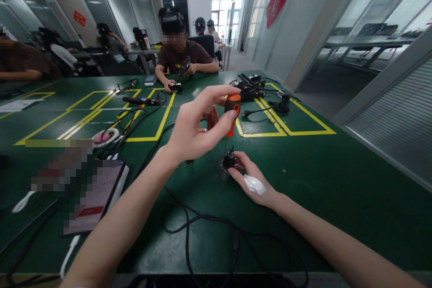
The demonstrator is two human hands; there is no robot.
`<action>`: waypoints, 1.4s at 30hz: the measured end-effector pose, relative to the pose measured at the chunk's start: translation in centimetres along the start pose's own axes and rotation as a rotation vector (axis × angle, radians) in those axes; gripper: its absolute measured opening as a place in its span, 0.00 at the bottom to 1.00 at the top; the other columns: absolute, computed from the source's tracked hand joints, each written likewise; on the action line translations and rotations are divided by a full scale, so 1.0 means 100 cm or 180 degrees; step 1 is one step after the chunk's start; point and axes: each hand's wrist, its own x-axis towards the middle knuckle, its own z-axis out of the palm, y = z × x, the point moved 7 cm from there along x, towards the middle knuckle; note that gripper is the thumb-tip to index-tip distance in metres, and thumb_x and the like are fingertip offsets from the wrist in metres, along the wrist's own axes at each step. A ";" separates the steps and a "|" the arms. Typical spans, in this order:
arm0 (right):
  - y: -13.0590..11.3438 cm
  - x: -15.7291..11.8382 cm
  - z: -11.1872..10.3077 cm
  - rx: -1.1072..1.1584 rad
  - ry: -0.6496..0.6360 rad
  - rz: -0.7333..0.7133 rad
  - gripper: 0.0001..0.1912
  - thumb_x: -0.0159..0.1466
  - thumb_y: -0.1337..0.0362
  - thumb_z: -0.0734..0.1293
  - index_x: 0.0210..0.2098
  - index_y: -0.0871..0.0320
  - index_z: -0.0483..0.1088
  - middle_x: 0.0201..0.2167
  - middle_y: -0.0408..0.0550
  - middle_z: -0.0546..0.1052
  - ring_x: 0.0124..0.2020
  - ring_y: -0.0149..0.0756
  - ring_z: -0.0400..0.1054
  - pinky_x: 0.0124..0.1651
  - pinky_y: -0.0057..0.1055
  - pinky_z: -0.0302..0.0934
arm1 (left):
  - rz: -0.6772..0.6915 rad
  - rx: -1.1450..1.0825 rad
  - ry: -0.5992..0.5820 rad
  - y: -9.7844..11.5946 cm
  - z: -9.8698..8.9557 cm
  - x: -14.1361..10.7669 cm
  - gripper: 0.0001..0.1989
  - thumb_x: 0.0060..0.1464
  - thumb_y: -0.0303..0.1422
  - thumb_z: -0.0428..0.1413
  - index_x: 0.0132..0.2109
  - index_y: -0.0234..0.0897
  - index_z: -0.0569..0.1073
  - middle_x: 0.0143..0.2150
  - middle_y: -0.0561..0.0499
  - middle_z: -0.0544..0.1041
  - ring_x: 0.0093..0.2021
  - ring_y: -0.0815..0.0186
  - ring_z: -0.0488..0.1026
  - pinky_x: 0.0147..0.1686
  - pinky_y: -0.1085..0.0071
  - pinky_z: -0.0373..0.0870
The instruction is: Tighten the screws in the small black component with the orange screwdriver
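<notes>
My left hand [202, 119] grips an orange and black screwdriver [232, 112] by its handle, with the thin shaft pointing down. The shaft runs down beside a small black cylindrical part [229, 158] with a pin on top, which stands upright on the green table [303, 175]. Whether the tip touches the part cannot be made out. Thumb and fingers of my right hand [251, 175] hold that black part from the right. A white patch or object lies on the back of my right hand. Partly behind my left wrist are small dark bits on the table.
Black cables [209, 218] loop across the near table. Blurred phone-like devices [96, 195] and a roll of tape [105, 137] lie left. A tangled cable pile [249, 85] sits at the back right. Across the table, a person [184, 56] holds a dark tool; other people sit farther off.
</notes>
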 end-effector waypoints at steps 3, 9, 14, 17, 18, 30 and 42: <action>-0.002 0.000 0.001 0.0037 0.0004 -0.0012 0.16 0.68 0.59 0.66 0.55 0.53 0.66 0.49 0.52 0.81 0.50 0.46 0.78 0.56 0.48 0.72 | 0.0055 0.0125 0.0172 -0.001 -0.002 0.000 0.15 0.62 0.35 0.61 0.55 0.40 0.73 0.41 0.52 0.76 0.26 0.77 0.69 0.22 0.79 0.68; -0.002 0.000 0.000 0.0021 -0.0006 -0.0008 0.16 0.68 0.57 0.66 0.54 0.53 0.67 0.48 0.53 0.80 0.50 0.47 0.77 0.56 0.48 0.72 | 0.0216 0.0345 -0.0056 0.002 0.000 0.000 0.14 0.67 0.37 0.56 0.57 0.41 0.74 0.46 0.48 0.80 0.29 0.73 0.74 0.25 0.75 0.72; -0.001 0.000 0.000 -0.0001 -0.0030 -0.0048 0.17 0.69 0.57 0.66 0.56 0.53 0.67 0.48 0.52 0.81 0.50 0.46 0.78 0.55 0.47 0.73 | 0.0098 0.0166 -0.0217 0.002 0.001 0.000 0.18 0.68 0.31 0.51 0.62 0.42 0.72 0.53 0.47 0.81 0.26 0.75 0.73 0.25 0.74 0.74; 0.000 0.000 0.000 -0.0003 -0.0001 -0.0006 0.17 0.69 0.58 0.66 0.56 0.53 0.67 0.48 0.52 0.81 0.49 0.46 0.78 0.54 0.47 0.74 | 0.0115 0.0290 -0.0079 0.002 -0.001 0.001 0.15 0.65 0.31 0.56 0.58 0.43 0.74 0.48 0.50 0.80 0.23 0.77 0.69 0.23 0.76 0.71; 0.000 0.000 0.000 -0.0007 0.0008 -0.0001 0.17 0.69 0.58 0.66 0.55 0.53 0.67 0.48 0.52 0.81 0.49 0.46 0.78 0.55 0.47 0.74 | 0.0101 0.0312 -0.0037 0.002 -0.001 0.001 0.15 0.65 0.33 0.58 0.57 0.43 0.74 0.47 0.50 0.80 0.22 0.78 0.68 0.22 0.76 0.70; -0.001 0.000 0.000 0.0018 0.0005 -0.0035 0.16 0.68 0.59 0.66 0.55 0.52 0.68 0.48 0.52 0.81 0.50 0.47 0.78 0.56 0.48 0.72 | 0.0103 0.0146 -0.0011 0.000 -0.001 -0.001 0.12 0.68 0.34 0.53 0.55 0.41 0.72 0.45 0.50 0.77 0.28 0.75 0.72 0.23 0.77 0.71; -0.001 0.000 0.000 -0.0007 0.0001 -0.0042 0.17 0.68 0.59 0.67 0.55 0.53 0.67 0.49 0.53 0.81 0.49 0.47 0.78 0.56 0.49 0.73 | 0.0154 0.0153 0.0180 -0.002 -0.003 0.002 0.13 0.61 0.35 0.61 0.49 0.40 0.67 0.39 0.54 0.73 0.30 0.77 0.71 0.21 0.83 0.68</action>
